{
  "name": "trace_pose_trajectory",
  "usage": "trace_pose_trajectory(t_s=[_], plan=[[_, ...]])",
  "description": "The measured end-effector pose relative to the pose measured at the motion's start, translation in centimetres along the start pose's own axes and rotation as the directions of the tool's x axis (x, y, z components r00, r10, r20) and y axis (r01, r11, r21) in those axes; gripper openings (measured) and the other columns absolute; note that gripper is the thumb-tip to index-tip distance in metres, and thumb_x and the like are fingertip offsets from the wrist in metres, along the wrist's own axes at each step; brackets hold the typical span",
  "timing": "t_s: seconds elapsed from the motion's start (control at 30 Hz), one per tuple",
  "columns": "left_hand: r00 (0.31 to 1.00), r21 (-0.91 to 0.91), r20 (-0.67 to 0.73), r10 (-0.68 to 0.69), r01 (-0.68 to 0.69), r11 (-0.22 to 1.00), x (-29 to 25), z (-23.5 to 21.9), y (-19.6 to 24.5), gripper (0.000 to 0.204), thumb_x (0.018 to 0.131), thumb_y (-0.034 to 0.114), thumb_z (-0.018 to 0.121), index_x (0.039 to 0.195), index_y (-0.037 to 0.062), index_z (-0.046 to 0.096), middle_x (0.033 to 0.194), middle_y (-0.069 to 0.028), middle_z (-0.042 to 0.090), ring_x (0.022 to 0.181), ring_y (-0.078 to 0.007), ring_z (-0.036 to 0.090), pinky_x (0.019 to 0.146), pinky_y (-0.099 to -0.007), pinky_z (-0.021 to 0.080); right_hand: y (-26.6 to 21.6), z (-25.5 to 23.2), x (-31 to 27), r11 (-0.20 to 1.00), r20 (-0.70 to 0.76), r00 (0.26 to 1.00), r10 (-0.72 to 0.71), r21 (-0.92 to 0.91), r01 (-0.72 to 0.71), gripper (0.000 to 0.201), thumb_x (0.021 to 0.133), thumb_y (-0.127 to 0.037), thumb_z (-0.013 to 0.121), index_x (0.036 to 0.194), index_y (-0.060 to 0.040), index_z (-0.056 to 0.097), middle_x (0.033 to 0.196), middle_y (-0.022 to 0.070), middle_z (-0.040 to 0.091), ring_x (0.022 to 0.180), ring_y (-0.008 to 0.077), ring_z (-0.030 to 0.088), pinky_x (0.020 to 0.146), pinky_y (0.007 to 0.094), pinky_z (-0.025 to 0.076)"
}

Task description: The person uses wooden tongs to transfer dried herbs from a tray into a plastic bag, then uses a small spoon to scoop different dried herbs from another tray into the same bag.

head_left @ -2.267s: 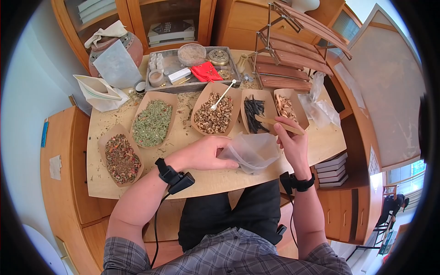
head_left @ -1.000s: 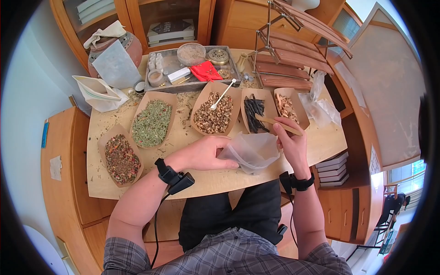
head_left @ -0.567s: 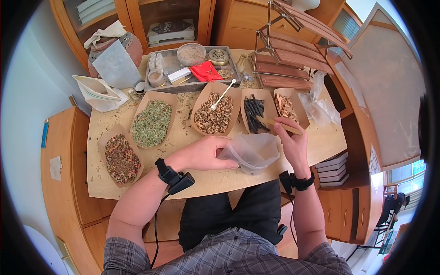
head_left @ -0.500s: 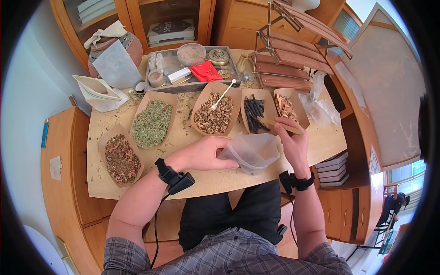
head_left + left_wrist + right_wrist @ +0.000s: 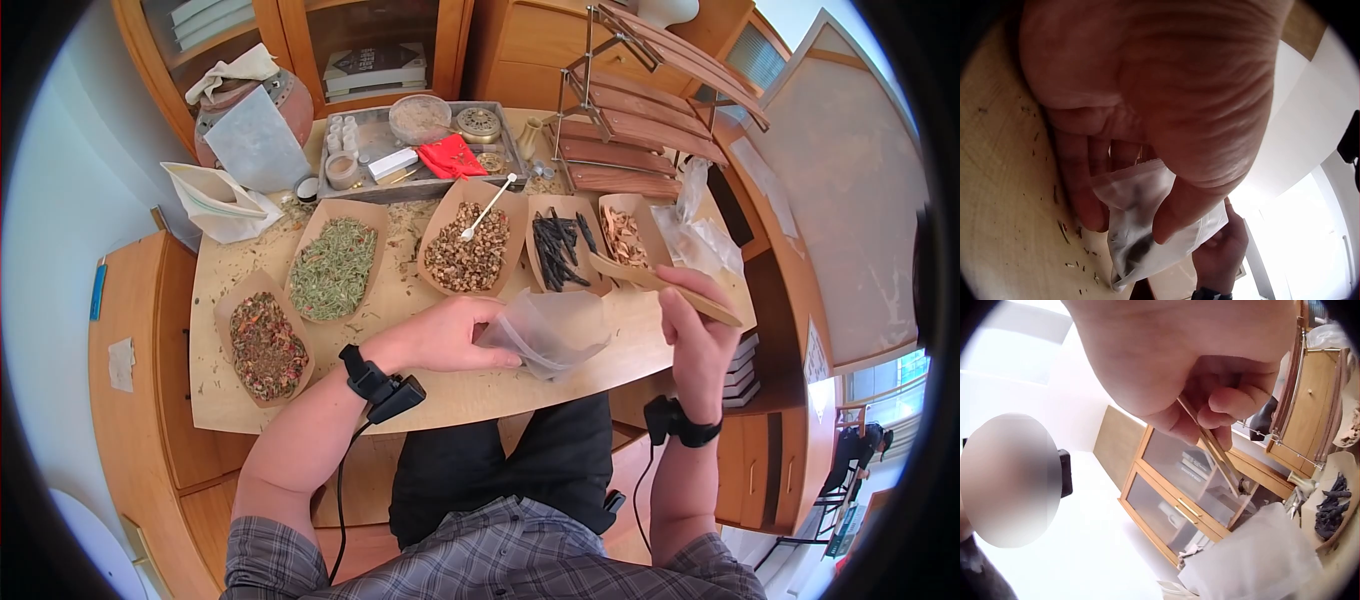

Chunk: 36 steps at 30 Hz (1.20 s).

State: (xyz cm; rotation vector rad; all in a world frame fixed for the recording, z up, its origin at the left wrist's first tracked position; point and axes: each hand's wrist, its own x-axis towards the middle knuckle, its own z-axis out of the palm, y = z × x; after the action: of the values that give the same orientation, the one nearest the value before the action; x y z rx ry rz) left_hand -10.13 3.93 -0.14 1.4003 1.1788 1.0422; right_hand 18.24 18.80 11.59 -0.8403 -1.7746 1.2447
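My left hand [image 5: 440,335] holds a frosted plastic pouch [image 5: 545,335] upright near the table's front edge, thumb in front and fingers behind. In the left wrist view, dark shapes show through the pouch [image 5: 1147,231]. My right hand [image 5: 697,335] pinches a pair of wooden tweezers [image 5: 665,282], raised to the right of the pouch. At the tweezers' tips is a dark strip [image 5: 585,232], over the edge of a paper tray [image 5: 590,280] of black strips [image 5: 552,250]. Two thin prongs of the tweezers [image 5: 1219,456] show in the right wrist view.
More paper trays hold wood shavings [image 5: 622,235], brown chopped pieces with a white spoon [image 5: 490,205], green herb [image 5: 333,268] and mixed petals [image 5: 268,345]. Behind stand a grey tray [image 5: 400,192] of small containers and a folding wooden rack [image 5: 640,130]. Crumpled plastic [image 5: 705,245] lies right.
My right hand has moved right and slightly down with the tweezers, off the black strips and away from the pouch. A dark strip now shows at the tips. My left hand stays still.
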Motion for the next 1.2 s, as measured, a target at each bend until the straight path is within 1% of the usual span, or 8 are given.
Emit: trace_pose_trajectory(t_s=[0.2,0.4,0.53,0.6,0.73,0.83,0.93,1.2], plan=[[1.000,0.052,0.020,-0.023,0.022,0.998,0.1,-0.2,0.5,0.046,0.099,0.022,0.088,0.138,0.0004,0.075,0.130,-0.0082,0.074,0.115,-0.0167,0.072,0.102,-0.0350,0.059,-1.5,-2.0,-2.0,0.991,0.071,0.991,-0.115,0.073,0.110,0.022,0.099,-0.001,0.077,0.120,0.0045,0.081,0.108,0.0079,0.076,0.071,0.0064,0.057,0.060,0.0216,0.044],[0.997,0.087,0.042,-0.061,0.057,0.995,0.1,-0.4,1.1,0.047,0.099,0.018,0.089,0.139,-0.0002,0.073,0.136,-0.0089,0.073,0.122,-0.0163,0.072,0.107,-0.0354,0.059,-1.2,-2.7,-1.8,0.985,0.375,0.921,-0.101,-0.091,0.145,0.025,0.092,0.001,0.081,0.116,0.0048,0.081,0.116,0.0176,0.080,0.099,0.0234,0.075,0.084,0.0337,0.059],[0.998,0.036,0.034,-0.061,0.060,0.998,0.0,-0.3,0.9,0.047,0.099,0.019,0.089,0.139,0.0005,0.073,0.135,-0.0084,0.074,0.121,-0.0159,0.072,0.106,-0.0349,0.058,-0.9,-2.7,-1.6,0.971,0.351,0.917,-0.191,-0.070,0.229,0.025,0.094,-0.001,0.080,0.119,0.0038,0.081,0.111,0.0130,0.079,0.090,0.0179,0.072,0.077,0.0305,0.057],[0.999,0.058,0.029,-0.042,0.041,0.997,-0.1,-0.3,0.8,0.047,0.099,0.019,0.089,0.139,0.0005,0.073,0.135,-0.0084,0.074,0.122,-0.0159,0.071,0.106,-0.0351,0.058,-1.3,-2.7,-1.5,0.999,0.191,0.982,0.000,-0.036,0.007,0.025,0.100,-0.004,0.079,0.124,0.0017,0.080,0.102,0.0050,0.076,0.080,0.0099,0.065,0.069,0.0257,0.052],[0.998,0.065,0.039,-0.058,0.055,0.996,0.1,-0.3,0.3,0.047,0.100,0.020,0.089,0.140,0.0006,0.073,0.135,-0.0084,0.074,0.123,-0.0157,0.070,0.106,-0.0353,0.058,1.8,-0.5,1.8,0.983,0.083,0.989,0.120,-0.152,-0.106,0.026,0.105,-0.012,0.080,0.128,-0.0009,0.079,0.089,-0.0036,0.068,0.072,0.0030,0.056,0.062,0.0214,0.045],[1.000,0.022,0.010,0.015,-0.015,1.000,0.0,-0.2,0.3,0.043,0.100,0.025,0.087,0.136,0.0029,0.077,0.125,-0.0068,0.077,0.111,-0.0155,0.072,0.098,-0.0339,0.059,5.1,0.5,3.2,0.973,0.065,0.993,0.100,-0.214,-0.084,0.026,0.106,-0.013,0.079,0.129,-0.0016,0.079,0.089,-0.0040,0.067,0.072,0.0033,0.055,0.062,0.0222,0.045],[0.999,0.020,0.052,-0.007,0.006,1.000,0.1,-0.3,0.6,0.045,0.100,0.020,0.088,0.139,0.0008,0.074,0.135,-0.0070,0.074,0.122,-0.0148,0.070,0.104,-0.0342,0.058,6.4,1.4,4.0,0.972,0.075,0.991,0.107,-0.218,-0.088,0.026,0.105,-0.013,0.080,0.129,-0.0016,0.079,0.092,-0.0028,0.070,0.075,0.0042,0.057,0.064,0.0233,0.047],[0.998,-0.017,0.049,-0.031,0.032,0.999,0.0,-0.2,0.7,0.042,0.101,0.018,0.088,0.136,-0.0001,0.075,0.132,-0.0060,0.074,0.121,-0.0141,0.071,0.104,-0.0343,0.059,7.7,2.5,4.6,0.957,0.099,0.993,0.056,-0.290,-0.026,0.024,0.103,-0.008,0.081,0.125,0.0012,0.080,0.110,0.0075,0.081,0.091,0.0100,0.069,0.079,0.0266,0.056]])
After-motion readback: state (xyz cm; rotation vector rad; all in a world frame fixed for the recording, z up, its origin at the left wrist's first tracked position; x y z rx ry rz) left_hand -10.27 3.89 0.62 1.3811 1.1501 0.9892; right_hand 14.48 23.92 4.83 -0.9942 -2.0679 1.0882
